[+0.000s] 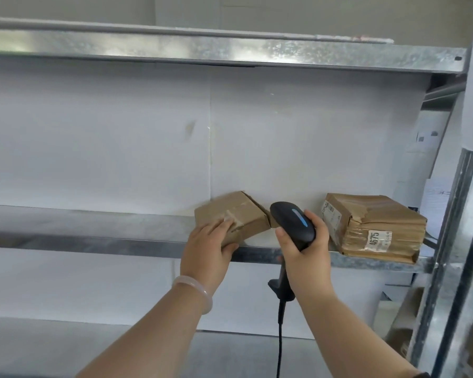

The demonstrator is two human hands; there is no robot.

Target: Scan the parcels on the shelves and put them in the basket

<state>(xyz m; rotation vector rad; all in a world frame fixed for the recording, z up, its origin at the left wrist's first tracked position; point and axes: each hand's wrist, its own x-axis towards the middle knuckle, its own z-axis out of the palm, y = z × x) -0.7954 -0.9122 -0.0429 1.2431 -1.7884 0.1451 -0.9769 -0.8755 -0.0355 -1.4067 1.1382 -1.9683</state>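
We see the left hand (208, 242) closed over the near corner of a small cardboard parcel (234, 216) on the metal shelf (93, 241); the parcel sits skewed and tipped, its long axis running from front-left to back-right. The right hand (303, 252) is wrapped around a black handheld scanner (292, 223), head aimed up and away toward the back wall, cable hanging below. A second taped parcel (374, 227) lies flat at the shelf's right end, its label reading "4675". A pale bangle (194, 293) circles the left wrist.
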